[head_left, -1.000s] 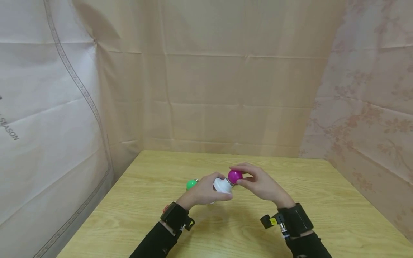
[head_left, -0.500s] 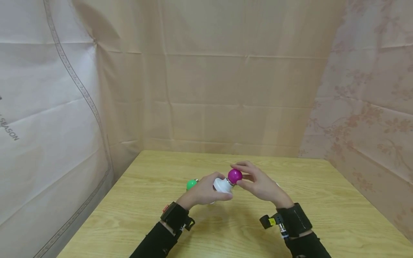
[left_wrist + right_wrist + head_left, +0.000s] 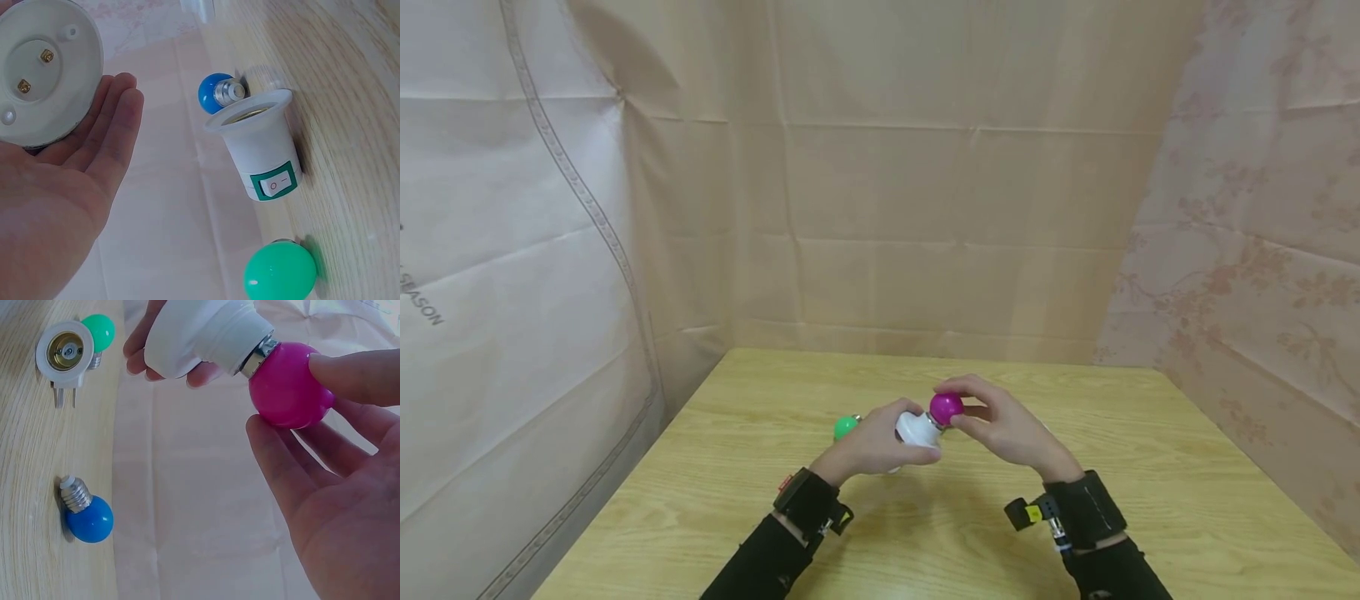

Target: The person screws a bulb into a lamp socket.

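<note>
In the head view my left hand grips a white lamp holder above the table. Its round base, with two brass screws, faces the left wrist camera. My right hand pinches a magenta light bulb between thumb and fingers. The right wrist view shows this bulb at the mouth of the holder, with part of its metal screw base showing between glass and rim. Both bulb and holder are tilted.
On the table lie a second white socket with a switch and two plug pins, a green bulb beside it, and a blue bulb farther right. Cloth sheets hang behind and at both sides.
The right hand's fingers shift slightly around the magenta bulb, which stays at the holder's mouth. The left hand and lamp holder keep their place.
</note>
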A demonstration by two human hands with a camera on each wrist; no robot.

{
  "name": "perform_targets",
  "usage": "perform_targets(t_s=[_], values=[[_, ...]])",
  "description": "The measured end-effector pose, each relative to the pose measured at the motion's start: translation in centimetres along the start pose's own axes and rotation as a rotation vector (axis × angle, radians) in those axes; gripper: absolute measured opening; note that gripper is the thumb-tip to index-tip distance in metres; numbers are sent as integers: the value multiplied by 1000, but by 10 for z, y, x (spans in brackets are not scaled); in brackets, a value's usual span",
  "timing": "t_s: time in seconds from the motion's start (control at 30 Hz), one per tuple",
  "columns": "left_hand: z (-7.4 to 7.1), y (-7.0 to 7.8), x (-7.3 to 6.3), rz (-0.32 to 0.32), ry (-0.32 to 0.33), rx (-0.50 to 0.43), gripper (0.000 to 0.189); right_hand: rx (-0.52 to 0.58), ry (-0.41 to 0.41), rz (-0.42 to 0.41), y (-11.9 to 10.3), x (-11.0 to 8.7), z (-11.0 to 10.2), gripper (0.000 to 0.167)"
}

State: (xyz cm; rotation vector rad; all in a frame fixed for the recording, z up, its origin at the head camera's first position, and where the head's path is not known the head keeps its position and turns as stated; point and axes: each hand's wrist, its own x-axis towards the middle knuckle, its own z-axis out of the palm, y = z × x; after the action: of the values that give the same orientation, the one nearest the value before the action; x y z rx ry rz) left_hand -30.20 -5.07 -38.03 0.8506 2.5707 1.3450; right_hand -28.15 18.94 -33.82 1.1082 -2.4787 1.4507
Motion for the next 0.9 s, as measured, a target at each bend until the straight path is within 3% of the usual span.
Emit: perform_targets(t_s=[0.9], values=[[0, 2, -1, 8, 6, 7, 72, -49, 43, 91, -1, 0, 3, 44]])
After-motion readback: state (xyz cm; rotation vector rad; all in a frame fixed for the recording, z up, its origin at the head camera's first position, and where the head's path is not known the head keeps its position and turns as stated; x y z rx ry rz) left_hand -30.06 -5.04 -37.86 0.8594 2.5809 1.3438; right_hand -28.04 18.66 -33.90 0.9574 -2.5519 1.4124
